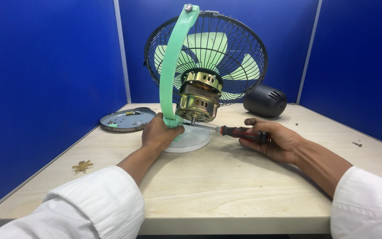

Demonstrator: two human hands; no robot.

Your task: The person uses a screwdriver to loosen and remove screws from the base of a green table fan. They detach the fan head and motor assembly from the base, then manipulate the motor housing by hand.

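Note:
A table fan stands on a white round base [196, 140], back toward me, with its bare brass-coloured motor [198, 97] exposed. A light green curved bracket [169, 62] arches from the base up over the black wire cage [244, 40] and green blades. My left hand [159, 132] grips the bracket's foot just above the base. A red and black screwdriver [239, 131] is held in my right hand [274, 139]. Its metal shaft points left, and its tip reaches under the motor by the bracket.
A black motor cover [265, 101] lies behind the fan at the right. At the back left a round grey plate [127, 120] holds small loose parts. A small brass star-shaped piece [82, 166] lies near the left edge, a screw [357, 144] far right. Blue partitions enclose the wooden table [226, 186].

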